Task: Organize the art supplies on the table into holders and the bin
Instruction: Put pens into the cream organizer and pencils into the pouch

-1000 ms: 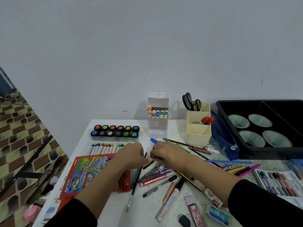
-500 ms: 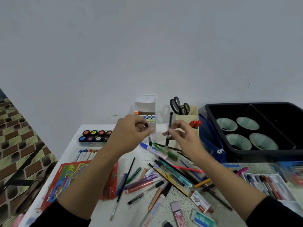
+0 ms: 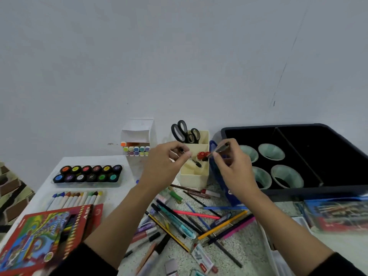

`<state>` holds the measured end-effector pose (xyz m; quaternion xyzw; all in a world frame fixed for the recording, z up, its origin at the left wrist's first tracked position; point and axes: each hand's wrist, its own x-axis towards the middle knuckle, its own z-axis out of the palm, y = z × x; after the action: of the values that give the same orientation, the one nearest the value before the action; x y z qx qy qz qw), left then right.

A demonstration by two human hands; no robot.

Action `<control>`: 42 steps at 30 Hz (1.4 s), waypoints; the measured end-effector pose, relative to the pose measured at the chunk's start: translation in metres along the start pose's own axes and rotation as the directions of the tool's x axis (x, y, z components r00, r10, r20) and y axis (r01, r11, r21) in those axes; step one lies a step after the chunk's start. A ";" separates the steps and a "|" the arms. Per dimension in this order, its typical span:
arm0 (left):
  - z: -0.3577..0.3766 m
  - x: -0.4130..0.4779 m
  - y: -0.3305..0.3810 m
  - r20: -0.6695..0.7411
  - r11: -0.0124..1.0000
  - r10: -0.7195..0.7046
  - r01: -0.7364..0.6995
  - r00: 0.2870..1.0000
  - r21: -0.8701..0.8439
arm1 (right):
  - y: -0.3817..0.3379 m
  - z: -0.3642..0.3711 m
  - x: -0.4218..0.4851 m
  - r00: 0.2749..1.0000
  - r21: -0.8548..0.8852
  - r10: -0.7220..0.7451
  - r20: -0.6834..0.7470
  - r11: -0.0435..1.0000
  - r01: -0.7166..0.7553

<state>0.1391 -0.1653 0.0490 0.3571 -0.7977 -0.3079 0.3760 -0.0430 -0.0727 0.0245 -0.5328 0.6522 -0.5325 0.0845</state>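
My left hand (image 3: 165,164) pinches a short black pen (image 3: 196,162) whose tip points down into the front compartment of the cream holder (image 3: 194,179). Just right of the holder, my right hand (image 3: 233,168) pinches a second dark pen (image 3: 219,150), tilted, above the holder's right edge. The holder contains black scissors (image 3: 185,132) and red-capped markers (image 3: 202,155). A pile of loose pens and pencils (image 3: 179,220) lies on the table below my hands. The black bin (image 3: 298,126) stands at the right with several green cups (image 3: 286,176) inside.
A white marker holder (image 3: 139,134) stands left of the cream one. A paint pot tray (image 3: 87,174), a row of crayons (image 3: 75,197) and a red colouring box (image 3: 45,236) fill the left. A blue pouch (image 3: 218,176) leans on the bin; a pencil case (image 3: 334,212) lies at the right.
Both hands lifted from the pile, each with a dark pen, and moved right to the cream holder. The left pen now dips into the holder; the right pen tilted from upright.
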 end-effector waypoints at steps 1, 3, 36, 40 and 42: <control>0.004 0.002 0.000 -0.001 1.000 -0.011 0.011 1.000 0.018 | 0.003 -0.001 0.001 1.000 -0.010 -0.003 0.014 1.000 0.003; 0.011 0.003 -0.002 0.009 0.998 -0.029 0.028 1.000 0.051 | 0.010 0.002 0.001 0.997 -0.050 -0.014 0.077 0.999 0.018; -0.027 -0.093 -0.102 0.521 0.806 0.010 -0.316 0.853 0.501 | 0.012 0.057 -0.075 0.898 -0.257 0.000 0.441 0.958 0.126; -0.023 -0.086 -0.106 0.537 0.767 0.098 -0.408 0.838 0.495 | 0.013 0.069 -0.082 0.791 -0.430 0.116 0.601 0.881 0.197; -0.020 -0.081 -0.106 0.571 0.740 0.128 -0.462 0.811 0.489 | 0.013 0.073 -0.086 0.778 -0.475 0.152 0.610 0.855 0.205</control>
<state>0.2290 -0.1641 -0.0518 0.2291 -0.9699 -0.0507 0.0654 0.0345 -0.0513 -0.0557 -0.6912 0.6964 -0.1298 0.1429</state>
